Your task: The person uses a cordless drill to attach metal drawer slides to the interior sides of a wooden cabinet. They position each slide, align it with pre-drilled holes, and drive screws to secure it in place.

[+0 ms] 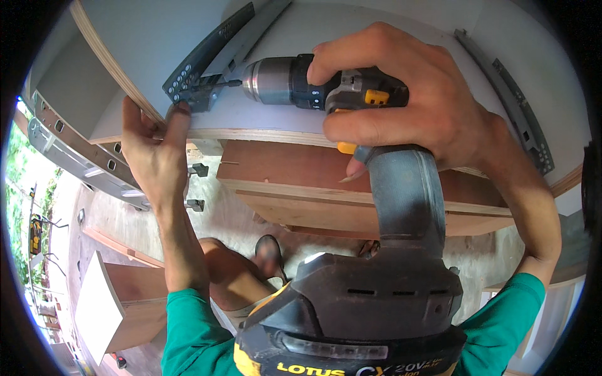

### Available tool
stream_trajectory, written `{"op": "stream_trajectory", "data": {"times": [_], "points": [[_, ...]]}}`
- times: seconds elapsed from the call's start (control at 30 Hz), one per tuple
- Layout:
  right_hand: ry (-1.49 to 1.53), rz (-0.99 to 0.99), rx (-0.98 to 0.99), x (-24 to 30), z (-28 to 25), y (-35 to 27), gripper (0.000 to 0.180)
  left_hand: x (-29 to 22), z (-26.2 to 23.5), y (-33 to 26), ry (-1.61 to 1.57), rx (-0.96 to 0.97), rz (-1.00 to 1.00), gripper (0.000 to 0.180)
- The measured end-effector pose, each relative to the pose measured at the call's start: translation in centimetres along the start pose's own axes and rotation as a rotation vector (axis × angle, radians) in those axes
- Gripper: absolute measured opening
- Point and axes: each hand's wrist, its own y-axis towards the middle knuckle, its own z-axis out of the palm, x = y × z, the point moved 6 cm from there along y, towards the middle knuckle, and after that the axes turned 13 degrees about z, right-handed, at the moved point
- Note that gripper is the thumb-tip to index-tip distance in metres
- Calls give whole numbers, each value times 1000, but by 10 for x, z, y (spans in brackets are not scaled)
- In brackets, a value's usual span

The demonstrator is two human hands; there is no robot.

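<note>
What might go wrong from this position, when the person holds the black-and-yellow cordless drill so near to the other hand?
The bare left hand straddles the white panel's plywood edge close to the thin dark drill bit; a slip might hurt the thumb.

The bit points at the grey perforated metal rail, so it could skid on the metal.

The bulky drill is in the right hand alone, so it may tilt.

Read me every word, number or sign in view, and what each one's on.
I won't quote brands or print, only say where it stands.
Drill, battery pack: large yellow and pale lettering, partly cut off below.
Drill's black collar: small white marks.
Yellow-and-black object, far left: any print too small to read.
</note>
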Motion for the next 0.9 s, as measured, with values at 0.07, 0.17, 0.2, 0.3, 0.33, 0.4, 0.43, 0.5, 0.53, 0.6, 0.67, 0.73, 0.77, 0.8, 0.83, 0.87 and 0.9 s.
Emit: {"op": "stream_trajectory", "data": {"times": [0.07,0.17,0.2,0.3,0.33,0.4,0.43,0.5,0.53,0.6,0.67,0.73,0.77,0.8,0.83,0.87,0.9], "points": [[-4,3,-4,0,0,0,46,0,0,0,28,8,-1,38],[-7,-10,-16,-2,0,2,45,2,-3,2,80,15,13,39],[9,5,-16,-4,1,2,45,1,-1,4,52,-5,33,39],[60,79,10,-6,2,-1,46,3,1,1,24,-13,23,39],[66,93,15,-7,1,-2,47,3,2,2,26,-8,15,39],[27,73,22,-5,-1,-2,49,2,4,2,48,8,5,39],[11,60,24,-5,-1,-1,51,2,2,2,70,13,0,39],[-21,48,36,-4,1,-1,52,2,1,3,53,-5,15,39],[-28,49,40,-4,1,-1,53,2,1,2,39,-11,21,39],[0,60,37,-4,2,-2,53,2,2,3,42,-12,32,39],[17,78,48,-4,1,-2,52,2,2,3,41,-10,30,39],[13,81,57,-3,1,-2,52,1,2,3,36,-8,16,38],[2,74,57,-3,0,-2,52,1,3,3,40,-9,24,38],[-1,73,59,-3,0,-2,52,1,3,3,43,-11,32,38],[-2,70,58,-4,1,-2,52,2,2,3,52,-13,39,38],[5,72,59,-3,1,-2,52,2,1,3,65,-4,39,38],[11,72,61,-3,2,-2,53,1,-1,3,79,6,39,37]]}}
